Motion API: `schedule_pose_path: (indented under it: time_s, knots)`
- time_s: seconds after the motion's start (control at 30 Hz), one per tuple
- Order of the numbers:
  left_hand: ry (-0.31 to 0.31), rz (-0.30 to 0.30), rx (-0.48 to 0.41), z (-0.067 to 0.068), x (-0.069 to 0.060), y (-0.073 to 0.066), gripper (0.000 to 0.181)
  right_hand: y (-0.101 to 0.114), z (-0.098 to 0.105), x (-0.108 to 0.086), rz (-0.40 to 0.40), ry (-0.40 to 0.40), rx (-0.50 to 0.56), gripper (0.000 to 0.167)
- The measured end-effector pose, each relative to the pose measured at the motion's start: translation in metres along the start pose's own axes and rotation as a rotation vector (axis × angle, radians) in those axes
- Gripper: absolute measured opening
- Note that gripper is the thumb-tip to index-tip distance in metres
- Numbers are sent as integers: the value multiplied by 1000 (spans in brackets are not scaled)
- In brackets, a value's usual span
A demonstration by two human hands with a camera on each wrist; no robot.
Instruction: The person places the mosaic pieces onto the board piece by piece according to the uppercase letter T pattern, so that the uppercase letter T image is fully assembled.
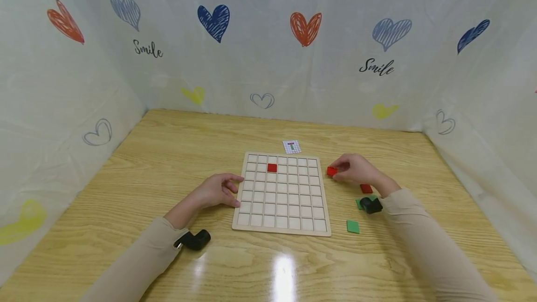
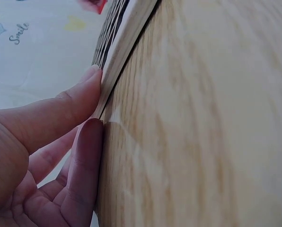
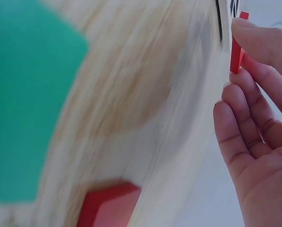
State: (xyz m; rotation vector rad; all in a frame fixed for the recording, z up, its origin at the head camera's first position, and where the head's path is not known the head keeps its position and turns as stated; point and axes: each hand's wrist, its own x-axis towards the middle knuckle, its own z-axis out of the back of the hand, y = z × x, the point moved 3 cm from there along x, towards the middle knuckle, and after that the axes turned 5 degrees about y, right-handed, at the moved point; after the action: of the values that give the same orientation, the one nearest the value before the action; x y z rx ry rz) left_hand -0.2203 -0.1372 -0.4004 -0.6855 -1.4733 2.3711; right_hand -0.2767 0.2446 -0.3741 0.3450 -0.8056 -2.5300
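Note:
A wooden grid board lies on the table, with one red square tile in a cell of its second row. My left hand rests at the board's left edge. In the left wrist view its thumb touches the rim, and the fingers lie loosely bent beside it. Just off the board's right side, my right hand pinches another red tile between thumb and fingers. Beneath the right wrist lie a red tile and green ones, partly covered by the black wrist camera.
A lone green tile lies right of the board's lower corner. Behind the board is a small card printed with a red and green T on a grid. White curtains with hearts surround the wooden table.

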Motion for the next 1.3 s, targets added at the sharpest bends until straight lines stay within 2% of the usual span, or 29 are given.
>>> schedule_pose_path:
  time_s: [0.33, 0.57, 0.87, 1.3]
  knots:
    - [-2, 7, -8, -1, 0, 2, 66, 11, -3, 13, 24, 3, 5, 28]
    - [7, -16, -4, 0, 0, 0, 65, 23, -5, 21, 33, 19, -10, 30]
    - [6, -3, -10, 0, 1, 1, 65, 33, -11, 32, 75, 26, 16, 29]
    - [13, -14, -7, 0, 0, 0, 66, 55, -22, 49, 120, 53, 53, 29]
